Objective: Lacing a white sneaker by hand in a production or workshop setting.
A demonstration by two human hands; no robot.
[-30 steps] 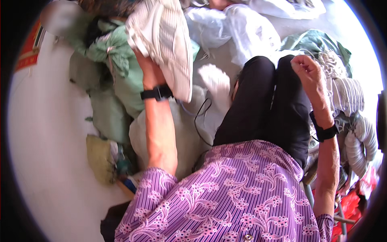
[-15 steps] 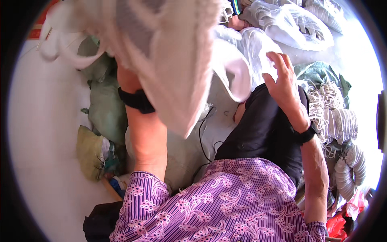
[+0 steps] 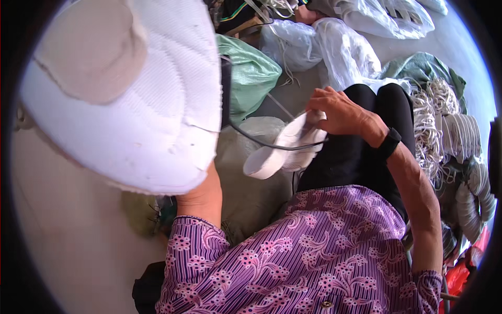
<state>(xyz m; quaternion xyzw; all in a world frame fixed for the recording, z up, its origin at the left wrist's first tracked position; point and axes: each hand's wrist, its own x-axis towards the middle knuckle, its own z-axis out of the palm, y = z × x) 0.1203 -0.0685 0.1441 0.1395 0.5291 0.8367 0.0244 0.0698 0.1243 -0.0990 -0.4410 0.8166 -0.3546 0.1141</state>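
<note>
A large white padded fabric piece (image 3: 178, 110) with curved stitched seams and a beige rounded patch fills the upper left, close to the camera. My left forearm (image 3: 203, 199) rises behind it, and the piece hides that hand and its fingers. Over my dark-trousered knees, my right hand (image 3: 342, 112) is closed on the upper end of a white curved band (image 3: 280, 149). The band bends down to the left in a loop. A thin dark cable (image 3: 272, 145) crosses in front of it.
A green woven sack (image 3: 251, 76) stands beyond my hands, with clear plastic bags (image 3: 345, 52) behind. To the right lie bundles of white cord (image 3: 429, 131) and stacked pale strips (image 3: 463, 136). A red bag (image 3: 457, 277) sits low right; another person's hand (image 3: 308, 14) shows at the top.
The large white piece has swung left and turned its flat face toward the camera, uncovering the green sack. My right hand has moved left and down and closed on the white band.
</note>
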